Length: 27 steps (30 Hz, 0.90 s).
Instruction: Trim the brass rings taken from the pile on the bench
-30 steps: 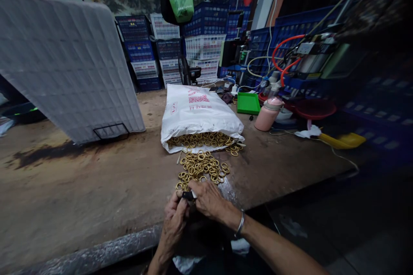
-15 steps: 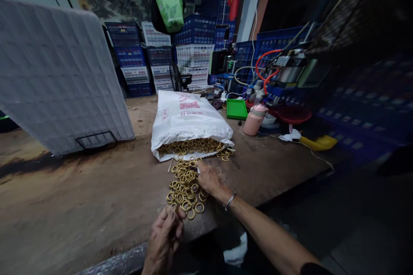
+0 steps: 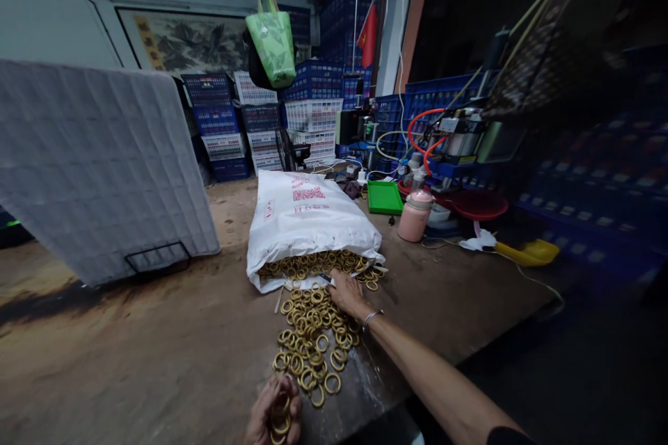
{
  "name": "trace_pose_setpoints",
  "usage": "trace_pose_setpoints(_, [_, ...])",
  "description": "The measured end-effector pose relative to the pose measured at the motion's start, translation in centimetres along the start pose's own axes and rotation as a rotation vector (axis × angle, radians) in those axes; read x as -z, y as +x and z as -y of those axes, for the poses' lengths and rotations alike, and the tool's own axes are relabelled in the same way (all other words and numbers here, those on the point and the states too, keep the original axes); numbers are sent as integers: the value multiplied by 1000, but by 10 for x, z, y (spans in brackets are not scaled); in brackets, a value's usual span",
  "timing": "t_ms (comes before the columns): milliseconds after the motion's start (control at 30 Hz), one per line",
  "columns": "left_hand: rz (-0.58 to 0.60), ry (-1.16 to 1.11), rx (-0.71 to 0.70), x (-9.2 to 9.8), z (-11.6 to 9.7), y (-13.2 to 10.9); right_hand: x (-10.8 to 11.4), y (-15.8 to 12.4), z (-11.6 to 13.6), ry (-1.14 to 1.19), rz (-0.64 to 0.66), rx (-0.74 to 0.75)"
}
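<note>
Brass-coloured rings (image 3: pixel 313 316) lie in a loose heap on the brown table, trailing out of a white sack (image 3: pixel 307 222) with red print. The sack's mouth faces me and shows many more rings inside. My right hand (image 3: pixel 351 294), with a bracelet on its wrist, is at the sack's mouth, above the top of the heap. Its fingers are closed around a slim item with a dark tip and a white part, too small to name. My left hand (image 3: pixel 274 409) is at the near edge, curled around several rings.
A large pale padded panel (image 3: pixel 104 174) stands at left. Right of the sack are a green tray (image 3: pixel 385 197), a pink bottle (image 3: pixel 415 215), a red dish (image 3: pixel 477 204) and a yellow scoop (image 3: pixel 527 252). Stacked crates (image 3: pixel 313 115) stand behind; a green bag (image 3: pixel 272 49) hangs above.
My view has tilted up. My right hand has moved forward to the sack's mouth, and more rings lie spread on the table. My left hand has turned, showing several rings in it.
</note>
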<state>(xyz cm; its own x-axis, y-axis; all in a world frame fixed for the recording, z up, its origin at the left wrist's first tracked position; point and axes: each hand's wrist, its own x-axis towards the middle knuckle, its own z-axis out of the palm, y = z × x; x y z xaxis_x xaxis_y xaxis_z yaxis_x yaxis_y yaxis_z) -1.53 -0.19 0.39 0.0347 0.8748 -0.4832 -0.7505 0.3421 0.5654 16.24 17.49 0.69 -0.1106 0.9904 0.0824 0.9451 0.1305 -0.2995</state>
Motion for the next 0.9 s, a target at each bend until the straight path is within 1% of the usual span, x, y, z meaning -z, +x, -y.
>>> trace_pose_setpoints(133, [-10, 69, -17, 7, 4, 10, -3, 0, -1, 15, -5, 8])
trace_pose_setpoints(267, [58, 196, -28, 9, 12, 16, 1, 0, -2, 37, -10, -7])
trace_pose_setpoints(300, [49, 219, -44, 8, 14, 17, 4, 0, -2, 43, -14, -18])
trace_pose_setpoints(367, [-45, 269, -98, 5, 17, 19, 11, -3, 1, 56, -35, -33])
trace_pose_setpoints(433, [-154, 343, -186, 1, 19, 20, 19, -10, 7, 144, -62, -5])
trace_pose_setpoints(467, [-182, 393, -255, -2, 19, 20, 22, -15, 11, 228, -63, 28])
trace_pose_setpoints(500, [-190, 451, -341, -5, 19, 21, 25, -22, 16, 334, -49, 66])
trace_pose_setpoints(567, [-176, 570, -546, -9, 18, 22, 29, -39, 28, 553, 36, 118])
trace_pose_setpoints(633, [-163, 686, -738, -11, 15, 23, 29, -57, 39, 703, 143, 101])
trace_pose_setpoints(667, [-151, 744, -808, -10, 14, 24, 28, -67, 44, 771, 183, 87])
trace_pose_setpoints(700, [-128, 805, -861, -9, 13, 24, 26, -75, 48, 837, 214, 77])
trace_pose_setpoints(767, [-50, 938, -921, -6, 12, 25, 20, -89, 53, 960, 261, 60])
trace_pose_setpoints(833, [24, 1052, -935, -4, 13, 23, 13, -99, 55, 1066, 292, 27])
trace_pose_setpoints(900, [38, 1100, -948, -3, 15, 19, 7, -106, 56, 1160, 319, -31])
